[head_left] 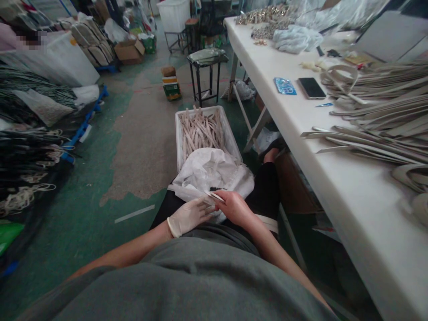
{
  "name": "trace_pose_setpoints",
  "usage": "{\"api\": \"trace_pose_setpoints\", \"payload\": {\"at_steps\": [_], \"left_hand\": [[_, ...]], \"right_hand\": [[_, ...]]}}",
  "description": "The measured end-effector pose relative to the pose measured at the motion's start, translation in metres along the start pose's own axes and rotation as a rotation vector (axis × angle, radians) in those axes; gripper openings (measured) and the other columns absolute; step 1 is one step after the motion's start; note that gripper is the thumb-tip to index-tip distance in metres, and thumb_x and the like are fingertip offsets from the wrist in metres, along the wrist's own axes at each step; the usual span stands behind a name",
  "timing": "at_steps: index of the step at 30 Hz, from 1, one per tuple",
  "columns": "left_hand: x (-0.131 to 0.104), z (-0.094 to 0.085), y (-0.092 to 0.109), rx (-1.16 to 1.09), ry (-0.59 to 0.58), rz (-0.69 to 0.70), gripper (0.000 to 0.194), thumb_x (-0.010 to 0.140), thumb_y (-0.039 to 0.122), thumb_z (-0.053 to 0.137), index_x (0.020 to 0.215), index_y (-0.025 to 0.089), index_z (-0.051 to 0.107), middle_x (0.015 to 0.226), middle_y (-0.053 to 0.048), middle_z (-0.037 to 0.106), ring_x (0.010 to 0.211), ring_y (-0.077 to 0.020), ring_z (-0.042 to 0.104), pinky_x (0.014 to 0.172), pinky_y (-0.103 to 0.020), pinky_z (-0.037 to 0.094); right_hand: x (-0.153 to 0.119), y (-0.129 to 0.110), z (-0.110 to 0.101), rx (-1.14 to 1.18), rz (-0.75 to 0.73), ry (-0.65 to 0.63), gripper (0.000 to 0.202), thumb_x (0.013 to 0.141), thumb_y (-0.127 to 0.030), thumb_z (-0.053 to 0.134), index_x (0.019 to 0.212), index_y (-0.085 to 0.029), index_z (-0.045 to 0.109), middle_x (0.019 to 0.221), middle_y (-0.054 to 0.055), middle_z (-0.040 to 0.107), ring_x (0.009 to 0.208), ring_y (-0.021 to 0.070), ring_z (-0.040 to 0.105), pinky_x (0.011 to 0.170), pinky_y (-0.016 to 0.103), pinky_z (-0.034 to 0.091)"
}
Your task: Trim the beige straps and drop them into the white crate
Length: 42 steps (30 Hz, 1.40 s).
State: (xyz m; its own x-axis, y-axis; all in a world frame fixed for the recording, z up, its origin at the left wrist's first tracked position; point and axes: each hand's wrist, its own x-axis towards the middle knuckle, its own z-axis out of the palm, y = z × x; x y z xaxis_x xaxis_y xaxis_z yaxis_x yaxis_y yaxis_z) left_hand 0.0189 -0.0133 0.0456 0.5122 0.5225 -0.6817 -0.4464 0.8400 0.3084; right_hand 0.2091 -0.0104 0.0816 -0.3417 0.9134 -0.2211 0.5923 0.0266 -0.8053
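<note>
A white plastic bag (pixel 214 167) lies over my lap, against the near end of a white bin (pixel 232 133) filled with pale strips (pixel 200 129). My left hand (pixel 191 216), in a pale glove, has its fingers extended beside the bag, pointing at my other hand. Bare, my right hand (pixel 236 207) pinches a thin pale strip (pixel 216 196) between thumb and fingers. Part of that strip is hidden by the hand. A small dark piece shows just above it, too small to make out.
A white table (pixel 279 100) runs along the right, bearing a phone (pixel 311 88), a blue packet (pixel 285 86) and many strips (pixel 377 107). A black stool (pixel 204 67) stands beyond the bin. Bundled cords (pixel 30 147) lie at the left.
</note>
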Motion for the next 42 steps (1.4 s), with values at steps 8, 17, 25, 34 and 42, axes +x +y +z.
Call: {"api": "trace_pose_setpoints", "payload": {"at_steps": [8, 17, 25, 34, 42], "left_hand": [[0.011, -0.063, 0.096, -0.351, 0.465, 0.525, 0.032, 0.1, 0.032, 0.041, 0.116, 0.012, 0.06, 0.081, -0.008, 0.072, 0.069, -0.0152, 0.071, 0.065, -0.026, 0.056], [0.013, -0.026, 0.101, 0.407, 0.255, 0.72, 0.038, 0.078, 0.025, 0.073, 0.116, 0.018, 0.068, 0.067, 0.0, 0.068, 0.046, -0.0086, 0.057, 0.047, -0.017, 0.044], [-0.001, -0.022, 0.044, 0.875, 0.022, 0.374, 0.029, 0.076, 0.031, 0.075, 0.102, 0.019, 0.076, 0.064, -0.003, 0.068, 0.04, -0.0111, 0.055, 0.04, -0.02, 0.039], [-0.009, -0.048, 0.032, 1.104, 0.166, 0.277, 0.043, 0.079, 0.051, 0.063, 0.101, 0.015, 0.072, 0.07, 0.0, 0.063, 0.045, -0.0086, 0.052, 0.046, -0.021, 0.04], [-0.025, -0.048, 0.039, 1.341, 0.171, 0.377, 0.049, 0.083, 0.043, 0.052, 0.125, 0.023, 0.068, 0.073, 0.001, 0.06, 0.051, -0.0104, 0.051, 0.055, -0.025, 0.044]], "right_hand": [[-0.063, 0.025, -0.006, 0.189, 0.172, -0.097, 0.038, 0.094, -0.043, 0.048, 0.086, -0.015, 0.074, 0.062, 0.002, 0.067, 0.054, 0.0139, 0.053, 0.054, 0.024, 0.037], [-0.036, 0.029, -0.004, 0.602, 0.231, -0.009, 0.052, 0.088, -0.039, 0.054, 0.133, -0.014, 0.055, 0.053, -0.007, 0.053, 0.04, 0.0086, 0.036, 0.043, 0.021, 0.027], [-0.005, 0.036, -0.046, 0.995, 0.172, 0.136, 0.083, 0.074, -0.044, 0.07, 0.147, -0.014, 0.042, 0.055, -0.008, 0.052, 0.039, 0.0042, 0.024, 0.039, 0.019, 0.014], [-0.013, 0.058, -0.028, 1.212, 0.13, 0.103, 0.072, 0.078, -0.038, 0.074, 0.142, -0.019, 0.049, 0.059, -0.004, 0.06, 0.036, 0.0014, 0.023, 0.039, 0.019, 0.01], [-0.01, 0.064, -0.033, 1.301, 0.221, 0.102, 0.057, 0.07, -0.036, 0.081, 0.121, -0.017, 0.062, 0.058, -0.005, 0.06, 0.036, -0.0002, 0.018, 0.04, 0.019, 0.008]]}}
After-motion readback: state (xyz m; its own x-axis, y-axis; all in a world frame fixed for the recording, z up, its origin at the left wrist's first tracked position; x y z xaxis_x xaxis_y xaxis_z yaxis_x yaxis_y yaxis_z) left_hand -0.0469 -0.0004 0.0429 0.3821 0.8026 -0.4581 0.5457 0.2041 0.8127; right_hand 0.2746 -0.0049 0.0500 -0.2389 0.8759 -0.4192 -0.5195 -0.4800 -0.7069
